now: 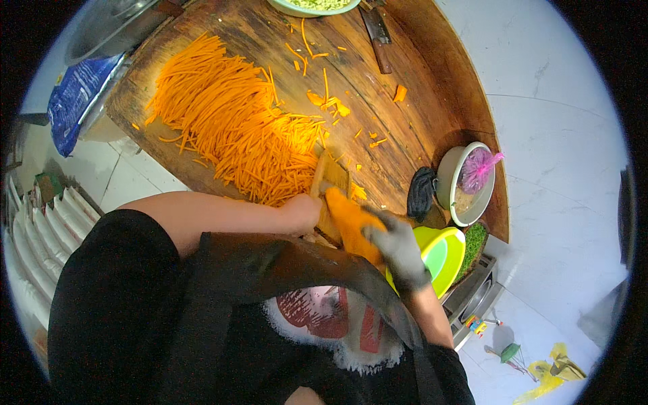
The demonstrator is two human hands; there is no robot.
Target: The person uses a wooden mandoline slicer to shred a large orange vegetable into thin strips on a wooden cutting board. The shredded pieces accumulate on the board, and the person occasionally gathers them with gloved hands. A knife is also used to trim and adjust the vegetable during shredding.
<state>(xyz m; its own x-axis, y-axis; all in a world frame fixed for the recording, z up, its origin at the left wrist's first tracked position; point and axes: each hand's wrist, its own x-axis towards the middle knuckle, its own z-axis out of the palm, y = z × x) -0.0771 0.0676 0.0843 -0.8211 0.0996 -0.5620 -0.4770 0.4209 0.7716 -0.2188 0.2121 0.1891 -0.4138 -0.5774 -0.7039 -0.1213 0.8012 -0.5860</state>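
My left hand (302,213), bare, grips the side of a wooden shredder board (330,173) that slants down to the worktop. My right hand (397,240), in a grey and black work glove, holds a thick orange carrot (350,218) flat against the board. The carrot covers much of the board's middle, so the blade is hidden. A wide heap of long carrot shreds (228,116) spreads over the wooden worktop (364,109) from the board's far end toward the upper left. Loose shreds and a few carrot scraps (331,103) lie beyond it.
A cleaver (378,43) lies at the far side, near a bowl of pale shreds (316,9). On the right are a black bundle (421,193), a white basin (449,185) with a pink plastic bag, a yellow-green basin (452,260) and chopped greens (472,248).
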